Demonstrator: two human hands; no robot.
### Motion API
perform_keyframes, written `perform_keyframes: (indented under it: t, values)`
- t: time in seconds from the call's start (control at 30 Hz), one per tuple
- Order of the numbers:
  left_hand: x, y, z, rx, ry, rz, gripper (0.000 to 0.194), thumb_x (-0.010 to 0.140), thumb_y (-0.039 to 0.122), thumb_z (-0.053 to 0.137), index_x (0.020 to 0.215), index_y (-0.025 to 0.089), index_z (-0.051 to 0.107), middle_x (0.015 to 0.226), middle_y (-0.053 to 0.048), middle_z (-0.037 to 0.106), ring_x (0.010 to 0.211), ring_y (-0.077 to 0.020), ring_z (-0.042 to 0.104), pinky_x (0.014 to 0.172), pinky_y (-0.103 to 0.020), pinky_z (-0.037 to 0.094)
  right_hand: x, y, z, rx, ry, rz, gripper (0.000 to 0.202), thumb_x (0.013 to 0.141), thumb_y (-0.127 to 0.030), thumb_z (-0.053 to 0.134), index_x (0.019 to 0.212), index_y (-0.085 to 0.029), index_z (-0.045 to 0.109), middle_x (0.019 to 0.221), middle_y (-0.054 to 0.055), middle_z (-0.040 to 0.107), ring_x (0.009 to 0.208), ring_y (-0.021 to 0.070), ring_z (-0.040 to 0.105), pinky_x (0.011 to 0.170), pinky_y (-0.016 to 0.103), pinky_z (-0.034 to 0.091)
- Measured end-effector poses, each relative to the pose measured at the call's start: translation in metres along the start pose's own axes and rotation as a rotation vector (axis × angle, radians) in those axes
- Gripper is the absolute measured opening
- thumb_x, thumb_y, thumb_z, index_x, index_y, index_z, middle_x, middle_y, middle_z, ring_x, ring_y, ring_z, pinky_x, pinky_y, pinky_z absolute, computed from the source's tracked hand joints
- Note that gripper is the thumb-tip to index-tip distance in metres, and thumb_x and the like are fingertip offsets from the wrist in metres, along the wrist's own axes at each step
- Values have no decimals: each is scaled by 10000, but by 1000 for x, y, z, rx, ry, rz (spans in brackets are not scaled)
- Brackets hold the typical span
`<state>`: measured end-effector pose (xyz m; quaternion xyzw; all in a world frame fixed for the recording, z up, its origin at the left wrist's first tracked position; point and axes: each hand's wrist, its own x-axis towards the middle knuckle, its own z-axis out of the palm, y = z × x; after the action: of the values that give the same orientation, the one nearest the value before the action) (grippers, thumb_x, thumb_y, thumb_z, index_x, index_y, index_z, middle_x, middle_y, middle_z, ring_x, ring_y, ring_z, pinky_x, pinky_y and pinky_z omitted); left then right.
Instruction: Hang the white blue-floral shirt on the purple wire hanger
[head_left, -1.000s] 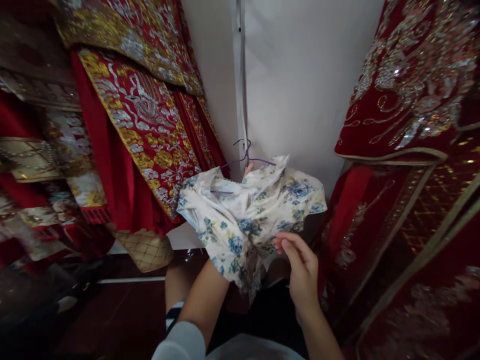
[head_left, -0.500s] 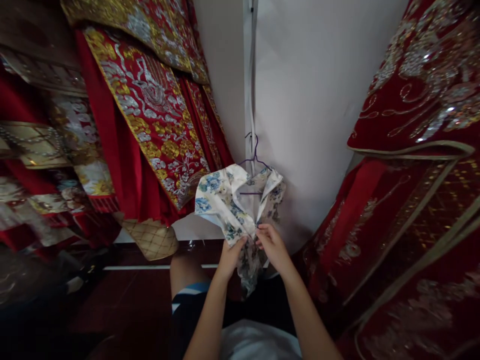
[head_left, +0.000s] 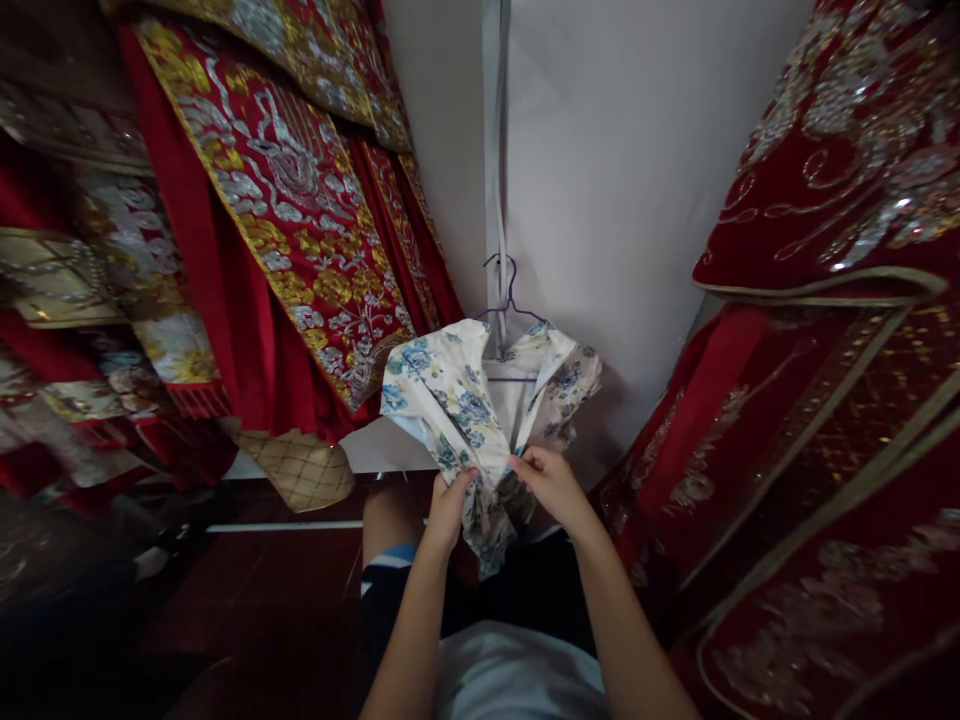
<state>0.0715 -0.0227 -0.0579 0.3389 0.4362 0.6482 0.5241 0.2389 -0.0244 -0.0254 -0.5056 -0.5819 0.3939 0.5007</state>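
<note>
Floral shirt: the white shirt (head_left: pixel 472 405) with blue flowers sits mid-view, its neckline opening toward 12 o'clock and its lower part bunched toward 6.
Purple hanger: the hanger (head_left: pixel 512 379) is inside the shirt, its hook rising at 12 o'clock; it seems to spread the shoulders and keep the neck open.
Hook and strip: the hook is beside the pale vertical strip (head_left: pixel 497 150), but whether it hangs from anything cannot be told.
Left hand: at 7 o'clock on the shirt, the left hand (head_left: pixel 448 505) has a narrow grip on the cloth, thumb on top, probably to steady that side of the front.
Right hand: at about 5 o'clock, the right hand (head_left: pixel 551 485) pinches near the front edge; fingertips rather than a full fist suggest fine control. Whether a button is between them is too small to tell.
Hand spacing: the hands are near each other but apart, likely so the two front edges lie close together.
Red garments: one gold-and-silver embroidered garment (head_left: pixel 322 230) hangs at 10 o'clock, another beaded garment (head_left: pixel 817 210) between 2 and 3, both apart from the hands.
</note>
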Motion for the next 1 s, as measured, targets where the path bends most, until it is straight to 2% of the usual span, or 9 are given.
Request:
perform_keyframes:
  t: [0.1,0.17,0.23,0.3,0.33,0.4,0.5,0.77,1.0]
  values:
    - [11,-3,-8,-17,65,59,258,599,276,740,808,153,652,835,-38,701,886,-205,658,855,-311,490,-4,-1,0,85,-52,31,338,700,-491,672,598,-202,530,495,-36,502,472,116,444,489,245,318]
    - [17,-5,-14,-34,240,136,245,630,270,683,837,159,614,845,-32,663,882,-197,636,854,-317,483,-7,-3,0,128,-40,49,350,687,-494,678,581,-203,516,479,-43,487,451,103,420,467,234,294]
    - [16,-4,-17,2,482,308,304,670,251,639,957,180,572,986,-40,623,977,-191,601,908,-320,457,-11,-5,2,164,-37,71,355,699,-497,663,575,-204,505,483,-40,494,439,95,402,450,229,277]
    - [7,-2,-14,97,600,545,405,718,223,625,1109,212,520,1191,-58,551,1133,-189,535,994,-314,406,-13,-9,5,197,-71,91,342,714,-492,649,591,-204,512,499,-33,516,438,94,400,444,228,277]
    - [0,-1,-10,156,559,646,420,740,213,618,1145,223,507,1244,-64,524,1175,-189,510,1013,-309,391,-14,-10,8,209,-88,88,334,713,-487,652,597,-203,518,507,-29,530,444,96,408,448,229,285]
    - [-16,-1,2,290,266,702,353,765,203,608,1112,213,542,1200,-70,558,1149,-200,531,994,-306,407,-16,-14,13,226,-95,58,314,695,-467,678,610,-199,540,531,-20,561,470,102,439,468,232,315]
    - [-31,-4,22,363,-138,530,212,796,247,592,998,184,586,975,-61,628,950,-204,613,871,-306,476,-19,-19,19,257,-65,14,295,670,-449,714,633,-190,577,562,-8,596,482,107,469,481,239,348]
    - [-35,8,29,549,-230,505,72,841,224,554,784,186,577,739,-9,619,738,-163,591,733,-260,451,-30,-25,14,502,-107,222,365,623,-493,762,649,-170,594,498,-7,587,375,77,418,382,209,231]
    - [-28,11,23,789,-323,528,85,820,183,546,735,189,544,716,-11,592,686,-154,566,670,-247,408,32,-60,4,585,-22,146,297,558,-374,794,602,-156,596,447,-48,498,371,44,348,374,206,186]
